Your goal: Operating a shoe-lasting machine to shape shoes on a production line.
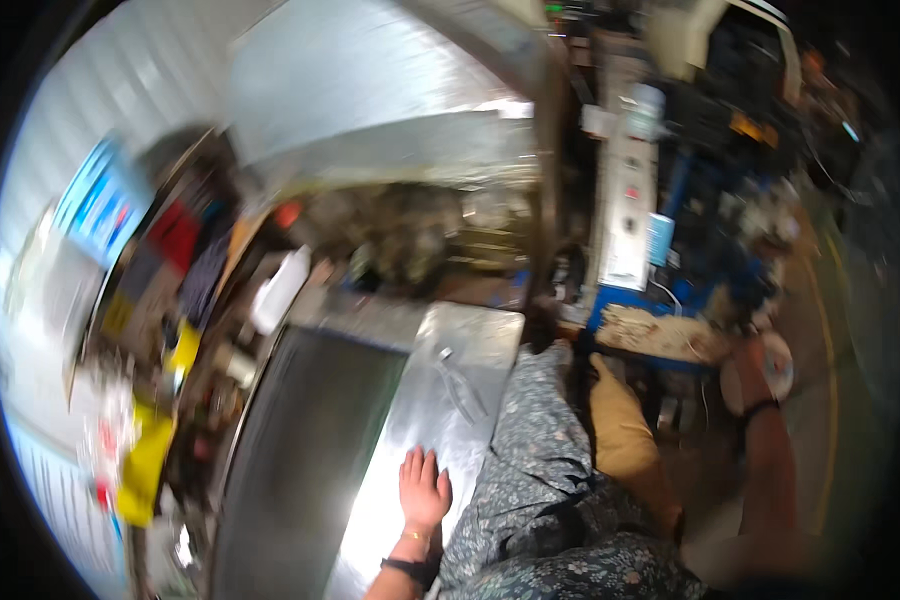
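My left hand (425, 488) lies flat, fingers stretched out, on a shiny metal surface (400, 500). Beyond its fingertips, a pair of pliers (458, 385) with pale handles rests on the same surface. Over on the right, my right hand (758, 372) is at a round pale disc-like thing (778, 362). Blur hides its fingers, so whether it grips the disc or only lies over it is unclear. Just left of that hand is a worn wooden board (660, 332) on a blue frame.
A dark flat panel (305, 450) lies left of the metal surface. Cluttered shelves with a yellow sheet (148, 465) and a blue container (105, 205) stand at the left. A large silvery hood (370, 80) is at the back. A long white strip (627, 215) crosses the machinery at right.
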`<state>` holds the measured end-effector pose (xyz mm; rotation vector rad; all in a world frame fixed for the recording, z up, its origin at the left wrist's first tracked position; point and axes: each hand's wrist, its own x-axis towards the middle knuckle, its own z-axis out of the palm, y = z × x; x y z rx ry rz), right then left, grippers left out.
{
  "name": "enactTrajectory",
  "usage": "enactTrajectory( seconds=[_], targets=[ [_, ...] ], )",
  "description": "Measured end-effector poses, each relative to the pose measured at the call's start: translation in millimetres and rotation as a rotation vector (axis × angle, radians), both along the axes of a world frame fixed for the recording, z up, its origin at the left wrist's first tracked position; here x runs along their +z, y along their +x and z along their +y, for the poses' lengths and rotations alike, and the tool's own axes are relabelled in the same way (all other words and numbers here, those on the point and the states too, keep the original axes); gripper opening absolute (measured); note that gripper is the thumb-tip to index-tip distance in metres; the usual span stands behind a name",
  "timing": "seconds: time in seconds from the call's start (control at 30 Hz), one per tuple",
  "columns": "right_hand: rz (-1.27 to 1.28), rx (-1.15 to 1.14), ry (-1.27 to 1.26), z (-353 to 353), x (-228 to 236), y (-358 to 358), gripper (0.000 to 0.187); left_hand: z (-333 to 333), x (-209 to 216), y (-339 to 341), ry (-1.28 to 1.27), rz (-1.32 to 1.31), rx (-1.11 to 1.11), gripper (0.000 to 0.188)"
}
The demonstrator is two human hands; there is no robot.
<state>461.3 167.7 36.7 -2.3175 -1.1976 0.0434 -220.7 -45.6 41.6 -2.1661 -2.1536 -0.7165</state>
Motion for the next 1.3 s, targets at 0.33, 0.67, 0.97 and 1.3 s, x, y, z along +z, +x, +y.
enactTrajectory(
  seconds=[0.33, 0.67, 0.97, 1.3],
  targets=[
    [0.165, -0.160, -0.134, -20, 66, -54, 0.040, -1, -12, -3, -0.013, 0.037, -0.051, 0.048],
    [0.154, -0.177, -0.142, -18, 61, -50, 0.042, -4, -20, -3, 0.031, 0.003, -0.116, 0.043],
    [0.147, -0.149, -0.124, -16, 56, -46, 0.036, -5, -15, 0, 0.012, 0.018, -0.126, 0.046],
    [0.145, -0.122, -0.094, -16, 52, -46, 0.039, -96, 73, -141, -0.039, 0.663, 0.243, 0.048]
  ],
)
